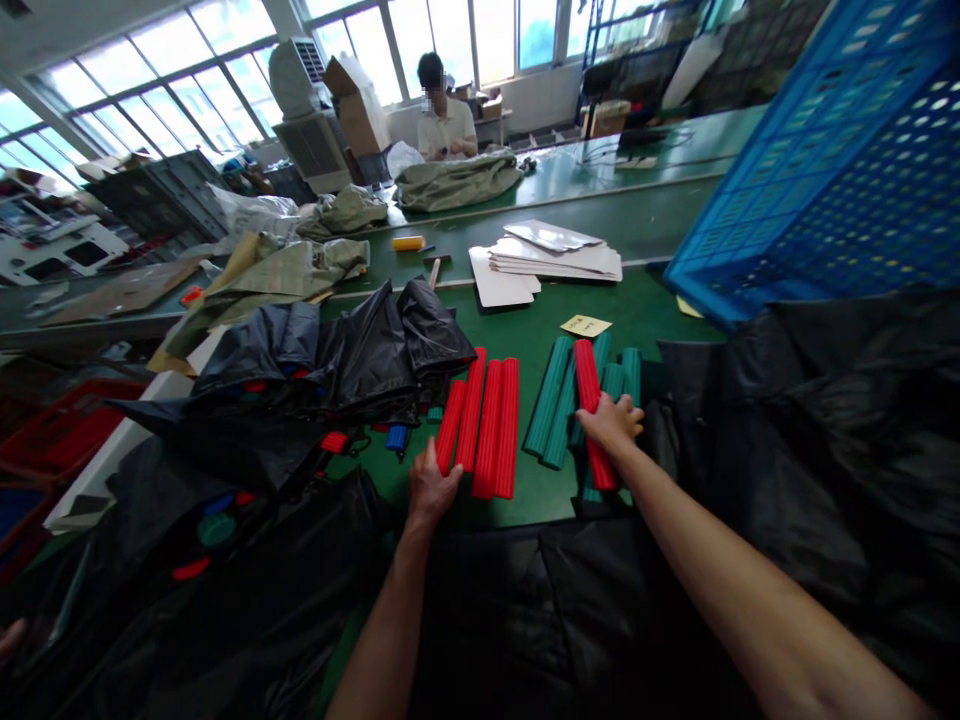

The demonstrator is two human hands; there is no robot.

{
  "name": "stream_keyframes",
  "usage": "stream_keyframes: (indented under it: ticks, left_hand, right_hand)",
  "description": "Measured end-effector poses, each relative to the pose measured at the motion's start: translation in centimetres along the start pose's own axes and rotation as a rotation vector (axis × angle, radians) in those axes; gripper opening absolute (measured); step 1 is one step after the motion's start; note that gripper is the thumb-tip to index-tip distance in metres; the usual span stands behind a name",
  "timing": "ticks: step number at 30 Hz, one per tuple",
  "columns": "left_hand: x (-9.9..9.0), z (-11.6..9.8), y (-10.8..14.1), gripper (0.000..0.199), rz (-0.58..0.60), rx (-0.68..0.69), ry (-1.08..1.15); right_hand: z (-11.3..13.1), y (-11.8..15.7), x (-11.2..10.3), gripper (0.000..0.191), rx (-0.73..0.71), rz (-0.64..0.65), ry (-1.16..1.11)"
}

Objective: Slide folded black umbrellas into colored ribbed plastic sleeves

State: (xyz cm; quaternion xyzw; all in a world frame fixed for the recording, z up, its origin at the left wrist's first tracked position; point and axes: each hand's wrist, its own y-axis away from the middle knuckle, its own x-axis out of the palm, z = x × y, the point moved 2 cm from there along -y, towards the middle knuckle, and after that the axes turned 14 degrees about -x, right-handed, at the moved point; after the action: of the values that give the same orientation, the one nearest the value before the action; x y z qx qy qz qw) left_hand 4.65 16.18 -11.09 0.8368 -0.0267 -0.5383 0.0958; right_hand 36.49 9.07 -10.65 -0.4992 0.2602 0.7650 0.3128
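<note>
Several red ribbed tubes (489,425) lie side by side on the green tabletop. My left hand (433,487) is closed around the near end of the leftmost red tube (451,420). To the right, my right hand (613,422) grips another red tube (586,370) across its middle, over several green ribbed tubes (553,405). Part of the green bundle is hidden behind the red tube and my right hand. A small yellow note (586,326) lies just beyond the green tubes.
Black bags (352,350) with coloured ends peeking out cover the left, and black sheeting (825,430) lies at right. A blue perforated crate (832,180) stands tilted at right. White boards (555,255) are stacked behind the tubes. A person (448,125) sits across the table.
</note>
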Motion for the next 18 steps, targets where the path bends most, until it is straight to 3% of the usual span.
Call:
stream_keyframes:
  ticks: [3,5,9,18]
  left_hand:
    - [1.2,-2.2,0.2,0.065,-0.17,0.189,-0.137]
    - [2.4,-2.8,0.1,0.053,-0.2,0.248,-0.216]
    - [3.5,-2.1,-0.6,0.045,-0.209,0.288,-0.319]
    - [3.4,-1.6,-1.1,0.046,-0.237,0.286,-0.382]
  right_hand:
    - [-0.2,0.0,0.0,0.056,-0.002,-0.004,-0.04]
    - [-0.3,0.0,-0.1,0.054,-0.005,-0.012,-0.083]
    - [-0.7,0.1,-0.3,0.054,-0.011,-0.05,-0.226]
    - [-3.7,1.5,-1.3,0.043,-0.015,-0.213,-0.832]
